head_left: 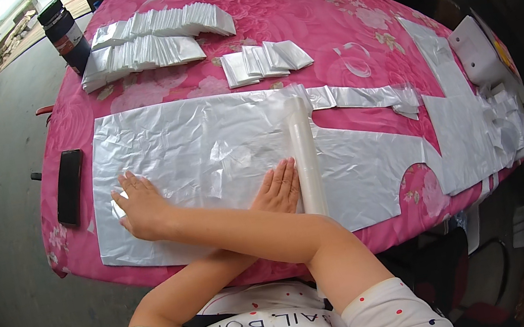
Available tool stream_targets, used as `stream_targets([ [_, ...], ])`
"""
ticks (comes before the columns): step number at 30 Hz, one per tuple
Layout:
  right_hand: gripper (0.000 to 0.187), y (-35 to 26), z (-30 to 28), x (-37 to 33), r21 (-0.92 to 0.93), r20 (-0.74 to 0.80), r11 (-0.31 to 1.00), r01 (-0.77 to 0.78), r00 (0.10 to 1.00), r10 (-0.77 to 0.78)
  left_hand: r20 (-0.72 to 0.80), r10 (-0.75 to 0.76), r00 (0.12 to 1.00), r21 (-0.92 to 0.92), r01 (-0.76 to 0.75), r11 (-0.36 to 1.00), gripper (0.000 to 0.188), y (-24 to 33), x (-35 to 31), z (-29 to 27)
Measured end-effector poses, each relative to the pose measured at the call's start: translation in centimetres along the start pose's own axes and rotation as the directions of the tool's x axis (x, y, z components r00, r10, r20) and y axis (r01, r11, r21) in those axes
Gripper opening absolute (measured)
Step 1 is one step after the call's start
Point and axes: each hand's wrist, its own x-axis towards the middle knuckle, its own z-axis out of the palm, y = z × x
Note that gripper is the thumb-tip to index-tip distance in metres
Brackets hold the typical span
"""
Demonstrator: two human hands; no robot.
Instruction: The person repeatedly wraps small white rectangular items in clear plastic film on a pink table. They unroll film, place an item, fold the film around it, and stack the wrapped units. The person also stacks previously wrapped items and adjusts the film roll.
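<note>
While left hand (278, 188) flanks it, plastic roll (304, 149), lengthwise near-to-far

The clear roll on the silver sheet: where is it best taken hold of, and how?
Probably best by the middle of the clear roll, coming from above and its right side. It is a slim, straight cylinder lying across the silver sheet; the left hand lies flat close to its left, and the right forearm hides its near end.

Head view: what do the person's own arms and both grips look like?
Ungloved human left grip and ungloved human right grip, no rings or watches visible. Bare forearms, no cables or markings visible. Short white fabric sleeves with scattered small red and dark dots.
</note>
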Motion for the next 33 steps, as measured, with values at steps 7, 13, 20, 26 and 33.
stream_targets([
  [7,0.049,1.6,-9.0,-12.7,-0.032,-0.362,0.967,0.252,0.899,-0.246,0.012,-0.475,0.880,-0.923,0.193,0.334,0.056,-2.6,2.0,-4.3],
  [13,0.043,7.5,-13.0,-24.6,-0.216,-0.531,0.971,-0.103,0.847,-0.028,0.540,-0.483,0.689,-0.674,0.010,-0.739,0.065,-6.7,9.4,-5.8],
  [20,0.051,10.2,-12.2,-29.0,-0.199,-0.364,0.969,-0.143,0.929,0.062,0.637,-0.416,0.649,-0.605,0.087,-0.791,0.071,-8.1,9.9,-4.6],
  [26,0.058,10.3,-11.5,-25.7,-0.376,-0.183,0.926,-0.028,0.982,-0.045,0.499,-0.585,0.640,-0.833,0.165,-0.529,0.058,-8.4,4.5,-7.4],
  [33,0.051,0.6,-6.6,-12.5,0.305,0.227,0.892,0.334,0.884,-0.409,0.334,-0.740,0.584,-0.943,0.203,-0.265,0.051,-12.9,-8.6,-12.5],
])
